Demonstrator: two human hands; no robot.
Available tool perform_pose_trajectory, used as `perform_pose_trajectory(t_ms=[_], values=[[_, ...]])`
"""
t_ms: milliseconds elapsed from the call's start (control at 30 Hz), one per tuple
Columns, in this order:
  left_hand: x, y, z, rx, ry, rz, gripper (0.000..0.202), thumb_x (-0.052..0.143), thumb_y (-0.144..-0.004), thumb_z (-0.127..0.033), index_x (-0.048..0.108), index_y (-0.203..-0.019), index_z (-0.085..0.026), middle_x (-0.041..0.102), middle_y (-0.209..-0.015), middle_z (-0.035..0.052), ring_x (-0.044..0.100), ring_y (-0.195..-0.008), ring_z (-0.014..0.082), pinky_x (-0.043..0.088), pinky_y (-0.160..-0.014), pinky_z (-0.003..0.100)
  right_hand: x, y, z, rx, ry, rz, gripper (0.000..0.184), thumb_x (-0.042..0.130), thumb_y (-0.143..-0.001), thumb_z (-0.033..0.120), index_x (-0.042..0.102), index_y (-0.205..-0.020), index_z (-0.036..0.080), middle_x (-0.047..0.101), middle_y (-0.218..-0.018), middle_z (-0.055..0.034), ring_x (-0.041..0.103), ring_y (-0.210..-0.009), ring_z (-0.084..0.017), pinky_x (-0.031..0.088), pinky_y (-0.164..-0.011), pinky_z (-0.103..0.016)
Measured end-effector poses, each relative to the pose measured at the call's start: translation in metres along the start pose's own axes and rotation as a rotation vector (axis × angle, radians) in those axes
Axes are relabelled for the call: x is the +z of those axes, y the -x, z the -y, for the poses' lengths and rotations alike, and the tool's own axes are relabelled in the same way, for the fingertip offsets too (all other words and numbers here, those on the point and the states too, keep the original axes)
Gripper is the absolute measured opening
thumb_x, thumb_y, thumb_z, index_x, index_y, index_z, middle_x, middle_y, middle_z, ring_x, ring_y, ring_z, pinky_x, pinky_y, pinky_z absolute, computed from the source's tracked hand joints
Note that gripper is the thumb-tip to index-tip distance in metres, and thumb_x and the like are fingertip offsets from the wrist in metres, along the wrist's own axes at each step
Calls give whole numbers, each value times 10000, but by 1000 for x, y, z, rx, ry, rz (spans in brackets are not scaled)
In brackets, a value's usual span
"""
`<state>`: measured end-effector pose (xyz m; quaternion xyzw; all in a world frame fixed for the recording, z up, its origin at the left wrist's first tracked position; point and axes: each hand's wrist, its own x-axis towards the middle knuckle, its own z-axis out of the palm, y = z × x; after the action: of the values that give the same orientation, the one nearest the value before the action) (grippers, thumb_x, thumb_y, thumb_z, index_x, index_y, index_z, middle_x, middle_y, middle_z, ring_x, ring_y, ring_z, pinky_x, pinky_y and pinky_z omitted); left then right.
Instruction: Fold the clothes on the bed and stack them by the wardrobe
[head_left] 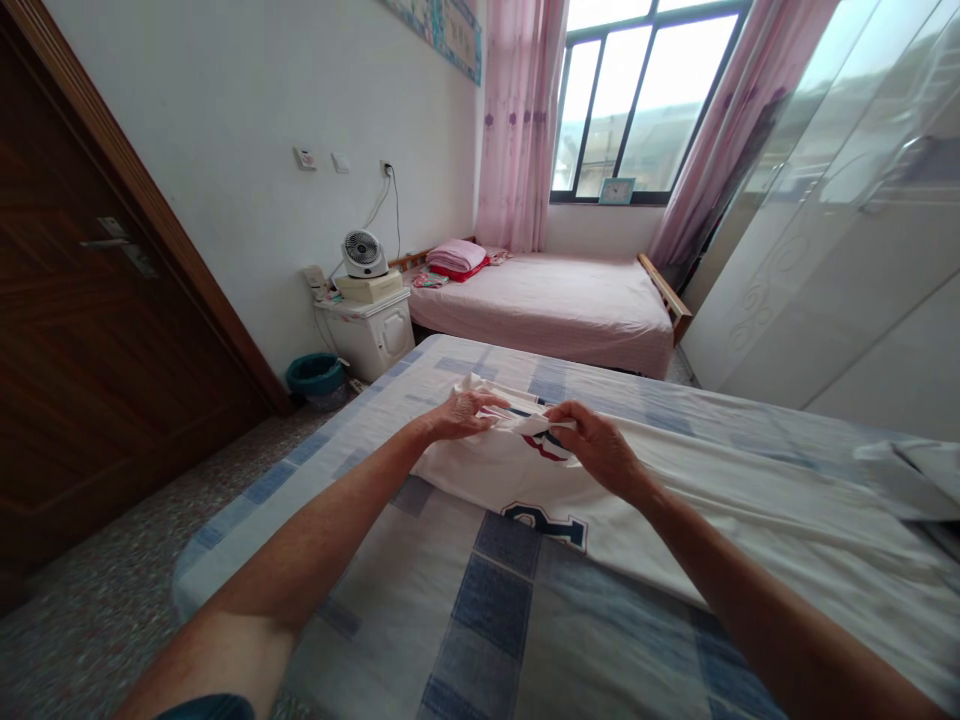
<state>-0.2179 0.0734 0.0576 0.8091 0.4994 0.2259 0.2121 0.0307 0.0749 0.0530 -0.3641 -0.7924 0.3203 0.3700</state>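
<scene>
A long white shirt (480, 478) with dark blue and red letter patches lies partly folded across the blue-and-white patchwork bedsheet (431, 580). Its cloth is gathered and wrinkled along the upper part. My left hand (463, 414) grips the gathered fabric near the garment's left end, fingers pointing right. To the right of it, my right hand (589, 432) pinches a raised fold between thumb and fingers. Some lettering is hidden in the folds between the two hands. The rest of the shirt stretches away to the right, under my right forearm.
Another white cloth (911, 475) lies at the right edge of the bed. Beyond stands a second bed (570, 300) with pink bedding. A fan (364, 253) sits on a white cabinet (390, 335), beside a teal bin (315, 375). A glossy wardrobe (832, 260) lines the right.
</scene>
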Motion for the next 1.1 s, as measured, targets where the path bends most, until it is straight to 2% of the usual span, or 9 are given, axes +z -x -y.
perform_pose_trajectory(t_ms=[100, 200, 267, 400, 533, 633, 767, 933, 1100], values=[[-3, -7, -7, 71, 185, 118, 576, 489, -615, -66, 630, -1158, -199, 615, -1212, 45, 523, -1124, 178, 389, -951, 274, 0, -1, 3, -51, -96, 36, 79, 502, -766, 231, 567, -807, 213, 645, -978, -13, 560, -802, -138, 428, -700, -253], [-4, -14, -12, -4, 259, 236, 563, 508, -579, -69, 650, -1112, -182, 668, -999, 22, 579, -936, 164, 437, -810, 244, -1, -1, 4, -109, -128, 54, 94, 495, -750, 197, 571, -806, 204, 642, -984, -24, 564, -837, -142, 437, -727, -266], [-5, -17, -12, -73, 250, 299, 436, 539, -584, -113, 684, -993, -146, 645, -819, 4, 568, -774, 141, 429, -682, 214, -2, -2, 2, -99, -108, 39, 140, 495, -736, 187, 590, -838, 202, 647, -951, -23, 564, -800, -139, 440, -720, -271], [-11, -20, -5, -136, 248, 202, 218, 537, -607, -200, 652, -775, -124, 563, -672, -15, 503, -648, 121, 382, -572, 206, -4, -6, -3, 0, -3, -62, 243, 501, -712, 187, 618, -924, 201, 654, -900, -15, 555, -724, -135, 438, -686, -272], [-17, -17, 6, -154, 434, 86, 221, 501, -641, -244, 591, -819, -149, 537, -695, -25, 490, -630, 108, 387, -554, 198, -4, -12, -5, 27, -35, -134, 280, 501, -694, 196, 617, -949, 196, 651, -968, -23, 556, -748, -133, 438, -705, -272], [-17, -13, 10, -170, 515, 118, 263, 550, -617, -241, 585, -856, -139, 543, -686, -27, 478, -582, 91, 364, -512, 184, -3, -13, -9, 48, -97, -106, 292, 498, -693, 201, 611, -962, 192, 650, -958, -21, 553, -722, -124, 443, -678, -263], [-18, -15, 7, -141, 565, 142, 428, 607, -581, -196, 612, -999, -104, 618, -773, 7, 543, -653, 109, 417, -598, 203, -2, -16, -19, 63, -71, -126, 322, 501, -691, 205, 622, -989, 189, 647, -927, -27, 568, -744, -131, 462, -695, -270], [-24, -32, 2, -120, 231, -51, 444, 538, -634, -156, 632, -1066, -111, 631, -764, 3, 564, -654, 127, 437, -606, 223, -2, -30, -30, 171, 23, -150, 435, 523, -664, 202, 630, -1086, 191, 651, -969, -50, 594, -757, -138, 474, -666, -263], [-18, -47, 4, -67, -254, -166, 216, 551, -649, -100, 684, -801, -177, 635, -876, 44, 590, -846, 192, 459, -825, 295, -5, -38, -29, 319, 151, 23, 316, 592, -632, 222, 696, -929, 189, 668, -727, -11, 578, -642, -134, 423, -571, -225]])
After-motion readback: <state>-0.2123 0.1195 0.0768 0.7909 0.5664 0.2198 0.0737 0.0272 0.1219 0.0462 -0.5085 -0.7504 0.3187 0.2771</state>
